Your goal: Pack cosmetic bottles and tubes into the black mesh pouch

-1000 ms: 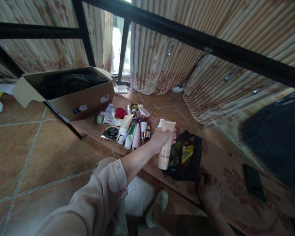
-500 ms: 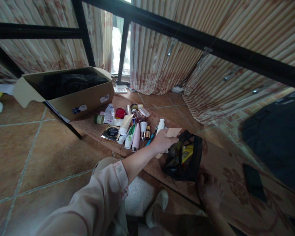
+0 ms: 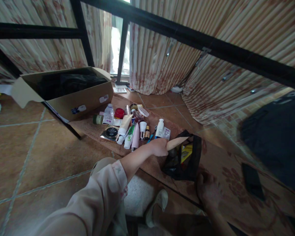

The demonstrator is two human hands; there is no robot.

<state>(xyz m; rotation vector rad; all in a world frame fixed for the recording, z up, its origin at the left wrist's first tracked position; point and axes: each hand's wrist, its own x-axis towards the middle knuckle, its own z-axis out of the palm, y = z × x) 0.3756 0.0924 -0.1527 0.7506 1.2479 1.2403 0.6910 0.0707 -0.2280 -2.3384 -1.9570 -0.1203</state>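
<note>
My left hand (image 3: 159,147) is closed on a flat beige, card-like piece (image 3: 177,143), whose kind I cannot make out. The piece points right, over the opening of a black mesh bag (image 3: 196,157) with something yellow inside. Beyond the hand stands a white pump-style bottle (image 3: 159,127), with a small clear packet (image 3: 166,133) beside it. My right hand (image 3: 208,190) rests on the cloth-covered bench by the bag's near right corner. It is dim and blurred, so whether its fingers touch the bag is unclear.
Several tubes, jars and bottles cluster on the brown cloth (image 3: 88,131), among them a pink bottle (image 3: 135,136) and a red jar (image 3: 119,113). An open cardboard box (image 3: 88,98) stands behind left. A phone (image 3: 252,181) lies right. A black rail (image 3: 167,29) crosses above.
My left hand has drawn back left and toward me, and the beige piece has turned to a narrow edge. The white bottle and clear packet now show more fully. My right hand stays put.
</note>
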